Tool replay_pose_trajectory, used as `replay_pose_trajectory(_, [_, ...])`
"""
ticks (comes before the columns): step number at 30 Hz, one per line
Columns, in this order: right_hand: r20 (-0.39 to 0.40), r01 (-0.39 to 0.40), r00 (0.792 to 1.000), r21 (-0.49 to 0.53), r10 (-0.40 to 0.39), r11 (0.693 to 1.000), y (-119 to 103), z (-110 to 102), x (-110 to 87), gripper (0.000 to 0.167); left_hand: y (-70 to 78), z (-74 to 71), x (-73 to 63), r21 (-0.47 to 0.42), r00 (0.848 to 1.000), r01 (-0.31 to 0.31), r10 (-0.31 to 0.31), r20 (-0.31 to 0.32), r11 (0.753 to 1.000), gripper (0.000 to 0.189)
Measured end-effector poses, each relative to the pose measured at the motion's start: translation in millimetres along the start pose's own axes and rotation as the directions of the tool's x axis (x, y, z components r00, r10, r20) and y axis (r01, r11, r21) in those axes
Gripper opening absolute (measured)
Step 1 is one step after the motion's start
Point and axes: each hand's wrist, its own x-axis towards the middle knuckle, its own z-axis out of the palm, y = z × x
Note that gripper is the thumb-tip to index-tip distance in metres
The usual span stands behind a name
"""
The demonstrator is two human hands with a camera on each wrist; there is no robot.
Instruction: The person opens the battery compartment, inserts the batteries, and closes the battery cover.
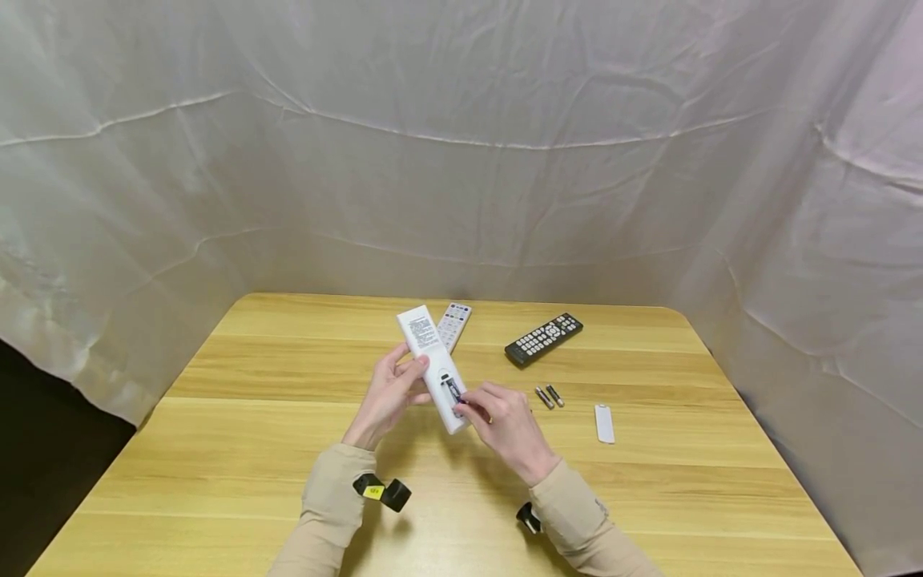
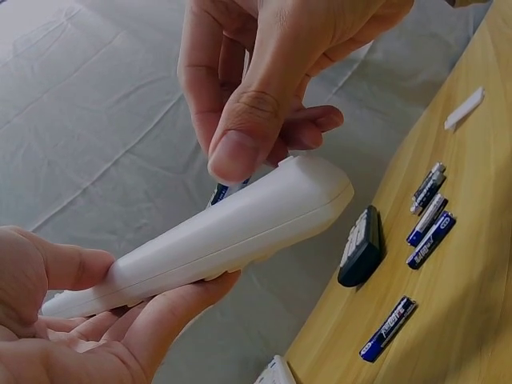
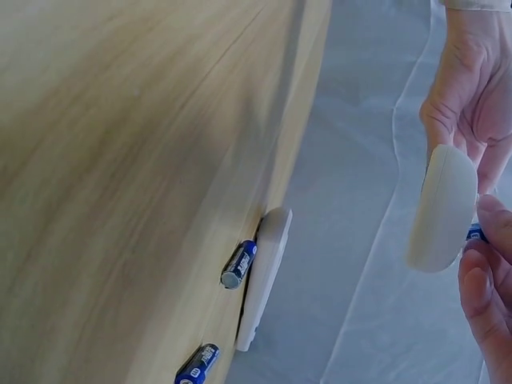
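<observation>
A white remote control (image 1: pixel 437 361) is held in my left hand (image 1: pixel 387 393), its back turned up and tilted. Thumb and fingers grip its edges. Its battery compartment (image 1: pixel 453 390) is uncovered, and a blue battery lies in it. At that compartment my right hand (image 1: pixel 508 421) pinches a blue battery (image 2: pixel 220 192) between thumb and fingertips; most of it is hidden by the fingers in the left wrist view. In the right wrist view, the blue end of a battery (image 3: pixel 476 232) shows between the fingertips, right beside the white remote (image 3: pixel 444 210).
Behind the held remote lies another white remote (image 1: pixel 454 322). A black remote (image 1: pixel 544 340) is farther right. Two dark batteries (image 1: pixel 550 397) and a white battery cover (image 1: pixel 604 424) lie right of my right hand. Blue batteries (image 2: pixel 388 328) also rest on the wooden table (image 1: pixel 252 449). Grey curtains (image 1: pixel 461 200) surround it.
</observation>
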Motion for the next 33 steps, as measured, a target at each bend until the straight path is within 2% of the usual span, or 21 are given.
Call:
replay_pose_trajectory(5, [-0.007, -0.014, 1.0, 0.003, 0.014, 1.0, -1.1, 0.1, -0.6, 0.015, -0.4, 0.2, 0.2, 0.001, 1.0, 0.006, -0.006, 0.001, 1.0, 0.049])
replay_pose_trajectory(12, [0.016, -0.133, 0.991, 0.057, 0.132, 0.99, -3.8, 0.6, 0.6, 0.017, 0.2, 0.1, -0.9, 0.002, 1.0, 0.006, -0.006, 0.003, 1.0, 0.049])
replay_pose_trajectory(18, [0.026, -0.193, 0.981, 0.07, 0.191, 0.979, -4.5, 0.6, 1.0, 0.018, 0.6, 0.3, -1.1, 0.013, 1.0, -0.001, 0.001, 0.002, 1.0, 0.05])
replay_pose_trajectory(21, [0.044, -0.242, 0.97, 0.102, 0.238, 0.965, -3.8, 0.1, 1.4, 0.017, -0.1, 0.4, -1.8, 0.016, 1.0, -0.027, 0.026, 0.015, 1.0, 0.052])
replay_pose_trajectory(27, [0.105, -0.352, 0.935, 0.169, 0.338, 0.921, -2.5, -2.9, 3.8, 0.017, -0.8, -0.9, -4.4, -0.002, 0.993, -0.101, 0.101, 0.057, 0.995, 0.06])
replay_pose_trajectory(29, [0.118, -0.375, 0.926, 0.181, 0.358, 0.909, -2.3, -4.2, 4.6, 0.017, -0.4, -0.9, -4.4, -0.002, 0.994, -0.093, 0.093, 0.059, 0.996, 0.059])
replay_pose_trajectory(33, [0.135, -0.395, 0.917, 0.19, 0.375, 0.899, -2.0, -6.1, 5.6, 0.018, 1.3, 0.8, -3.0, 0.013, 0.998, -0.039, 0.038, 0.04, 0.999, 0.053])
